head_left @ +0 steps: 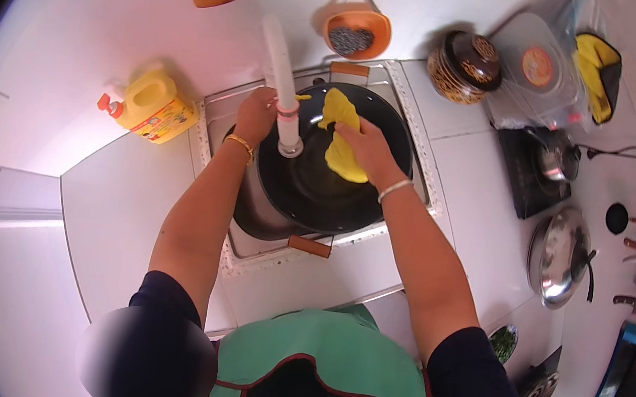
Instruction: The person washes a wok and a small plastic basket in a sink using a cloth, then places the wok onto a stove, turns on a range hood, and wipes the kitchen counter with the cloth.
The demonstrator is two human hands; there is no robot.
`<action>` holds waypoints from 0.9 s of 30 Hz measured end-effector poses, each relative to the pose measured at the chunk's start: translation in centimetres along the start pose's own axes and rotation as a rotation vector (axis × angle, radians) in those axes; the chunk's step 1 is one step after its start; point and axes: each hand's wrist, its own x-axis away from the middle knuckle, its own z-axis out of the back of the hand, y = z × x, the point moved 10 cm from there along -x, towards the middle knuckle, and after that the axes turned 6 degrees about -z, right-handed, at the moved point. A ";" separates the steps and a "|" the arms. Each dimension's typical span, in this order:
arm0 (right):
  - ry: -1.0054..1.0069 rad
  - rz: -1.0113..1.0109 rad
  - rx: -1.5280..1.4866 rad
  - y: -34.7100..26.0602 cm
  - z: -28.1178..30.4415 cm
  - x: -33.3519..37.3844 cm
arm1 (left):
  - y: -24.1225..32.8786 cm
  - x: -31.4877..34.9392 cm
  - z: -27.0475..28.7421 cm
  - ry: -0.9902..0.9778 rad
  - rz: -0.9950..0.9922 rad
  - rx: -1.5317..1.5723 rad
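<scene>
A wide black pan point(310, 193) sits in the metal sink point(256, 222). My right hand point(367, 150) grips a yellow cloth point(347, 162) over the pan's inside, with part of the cloth spread beyond the fingers. My left hand point(254, 115) is closed at the pan's left side, beside the white faucet spout point(283, 102). The spout hides part of its fingers, and what they hold does not show. A small yellow strip peeks out just right of the spout. Brown handles point(310, 246) show at the pan's near and far sides.
A yellow pump bottle point(154, 106) stands left of the sink. An orange holder point(359, 30) hangs on the wall. At right are a patterned lidded pot point(465, 68), a black hot plate point(534, 170), a metal lid point(562, 258) and knives point(634, 305) on a rack.
</scene>
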 end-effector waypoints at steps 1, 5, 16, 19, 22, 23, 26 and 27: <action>0.038 0.128 0.300 -1.5 -0.4 -1.7 | -0.9 0.1 -0.5 -0.020 0.067 0.047; 0.017 0.315 0.555 -5.0 -3.1 -6.8 | 0.1 -0.1 -1.6 -0.100 0.193 0.165; -0.264 0.397 0.827 -4.2 -7.3 -7.9 | 2.6 1.9 0.9 -0.119 0.064 0.063; -0.140 0.104 0.526 -5.0 -2.5 -5.8 | 1.3 3.6 2.7 0.109 0.245 0.270; -0.008 0.238 0.329 -5.4 3.6 -1.6 | -1.3 10.2 1.3 0.223 0.584 0.487; 0.067 0.187 0.292 -5.6 5.4 0.5 | -0.4 13.0 -0.5 0.186 0.636 0.481; 0.231 0.088 0.034 -3.8 12.9 4.5 | 7.3 18.9 -10.3 -0.134 0.650 0.788; 0.237 0.082 0.034 -3.5 14.9 5.5 | 11.8 17.9 -13.0 -0.288 0.546 0.808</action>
